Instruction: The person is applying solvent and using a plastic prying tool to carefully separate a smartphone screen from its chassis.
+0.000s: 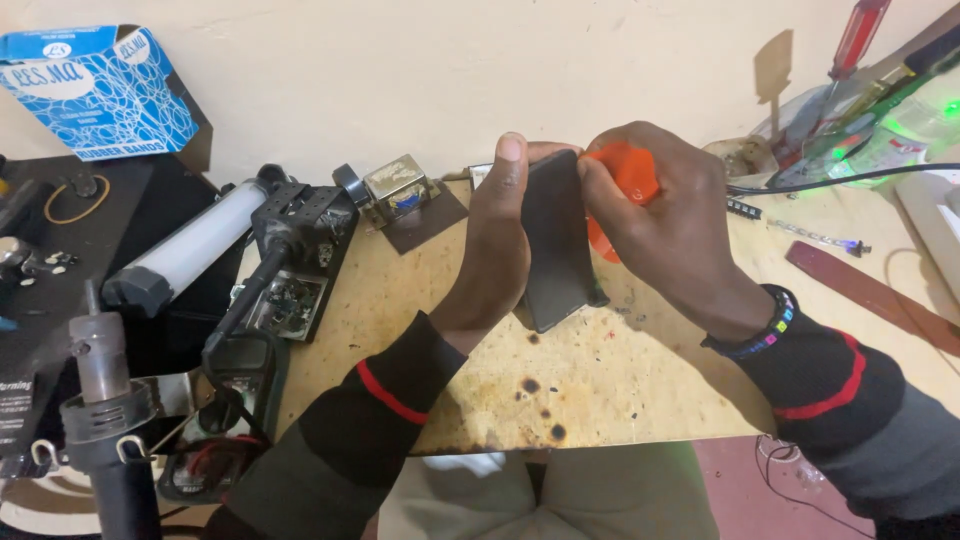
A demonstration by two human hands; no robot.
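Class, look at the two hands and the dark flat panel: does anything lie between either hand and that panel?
Nothing visible does. The left hand and right hand both touch the dark flat panel directly; the right also holds an orange piece.

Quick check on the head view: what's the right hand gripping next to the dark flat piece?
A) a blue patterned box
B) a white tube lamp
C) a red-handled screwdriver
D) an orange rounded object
D: the right hand is closed around an orange rounded object, pressed against the dark flat piece that the left hand holds upright over the table.
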